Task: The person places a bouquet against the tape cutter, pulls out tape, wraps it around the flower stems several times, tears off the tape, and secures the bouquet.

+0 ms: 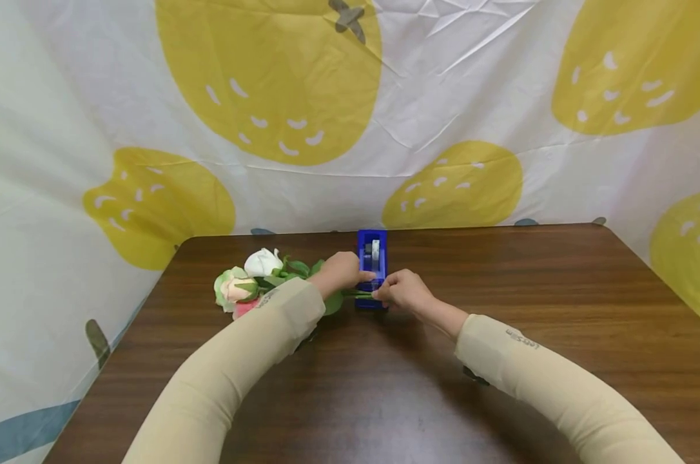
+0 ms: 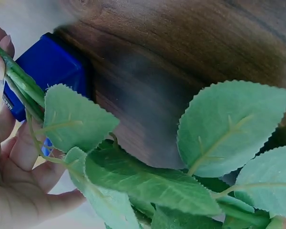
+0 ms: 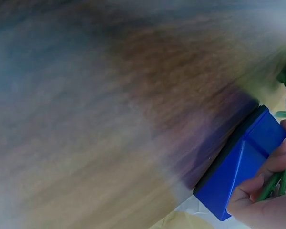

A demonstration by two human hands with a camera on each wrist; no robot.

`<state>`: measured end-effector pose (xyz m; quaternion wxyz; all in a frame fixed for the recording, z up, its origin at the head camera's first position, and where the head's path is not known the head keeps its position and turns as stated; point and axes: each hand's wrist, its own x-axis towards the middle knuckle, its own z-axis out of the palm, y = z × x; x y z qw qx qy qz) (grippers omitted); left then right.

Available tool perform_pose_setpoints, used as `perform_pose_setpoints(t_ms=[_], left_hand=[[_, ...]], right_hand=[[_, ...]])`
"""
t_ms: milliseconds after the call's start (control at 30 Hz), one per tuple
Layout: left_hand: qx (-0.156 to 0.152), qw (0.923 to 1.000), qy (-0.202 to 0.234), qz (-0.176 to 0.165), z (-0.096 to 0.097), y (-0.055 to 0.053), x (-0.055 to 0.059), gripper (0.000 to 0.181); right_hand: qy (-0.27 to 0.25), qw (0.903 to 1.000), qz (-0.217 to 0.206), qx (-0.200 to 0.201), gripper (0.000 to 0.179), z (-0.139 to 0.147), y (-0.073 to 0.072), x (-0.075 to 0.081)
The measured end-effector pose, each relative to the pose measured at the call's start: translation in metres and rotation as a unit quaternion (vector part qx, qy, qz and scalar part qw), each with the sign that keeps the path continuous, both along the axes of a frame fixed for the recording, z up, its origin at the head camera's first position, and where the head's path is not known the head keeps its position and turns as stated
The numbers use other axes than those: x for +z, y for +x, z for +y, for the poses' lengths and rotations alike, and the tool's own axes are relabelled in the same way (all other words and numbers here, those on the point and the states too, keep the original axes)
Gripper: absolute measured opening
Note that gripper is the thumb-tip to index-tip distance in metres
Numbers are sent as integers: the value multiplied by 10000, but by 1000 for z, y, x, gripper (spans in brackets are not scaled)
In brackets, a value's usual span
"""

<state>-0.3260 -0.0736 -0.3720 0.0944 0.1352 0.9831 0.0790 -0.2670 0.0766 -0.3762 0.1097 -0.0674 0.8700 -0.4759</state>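
Note:
Artificial roses [image 1: 263, 263], white, peach and pink, stretch to the left beneath my left forearm. Their green stems [image 2: 26, 88] cross in front of a blue tape dispenser [image 1: 372, 258] at the middle of the table. My right hand [image 1: 407, 290] pinches the stems near their cut ends, thumb against fingers. My left hand [image 1: 340, 270] is just above the stems, fingertips at the dispenser's near part. Its lower fingers are loosely bent behind the stems and leaves [image 2: 76, 117] in the left wrist view. I cannot tell whether its fingertips pinch tape or stems.
The brown wooden table [image 1: 535, 283] reaches to a white curtain [image 1: 303, 193] with yellow fruit prints, hanging along its back and sides. The dispenser stands near the back edge, its tape roll [image 1: 376, 251] showing on top.

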Motion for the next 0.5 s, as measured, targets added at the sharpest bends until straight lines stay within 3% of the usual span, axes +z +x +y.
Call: perform_pose_setpoints(t_ms=[67, 100, 233, 367, 500], left_hand=[[204, 9997, 32, -135, 2, 0, 1, 56], [421, 9988, -16, -257, 5, 10, 12, 50], [655, 9977, -11, -186, 8, 27, 25, 47], [558, 9982, -138, -144, 9, 35, 31, 47], [412, 9989, -188, -97, 11, 34, 29, 46]], right_hand=[[-20, 10000, -43, -19, 17, -1, -1, 1], [-47, 9999, -88, -29, 17, -1, -1, 1], [-351, 9982, -467, -115, 13, -3, -3, 4], [-335, 9969, -703, -100, 11, -3, -5, 5], [-98, 9969, -778, -54, 15, -2, -5, 9]])
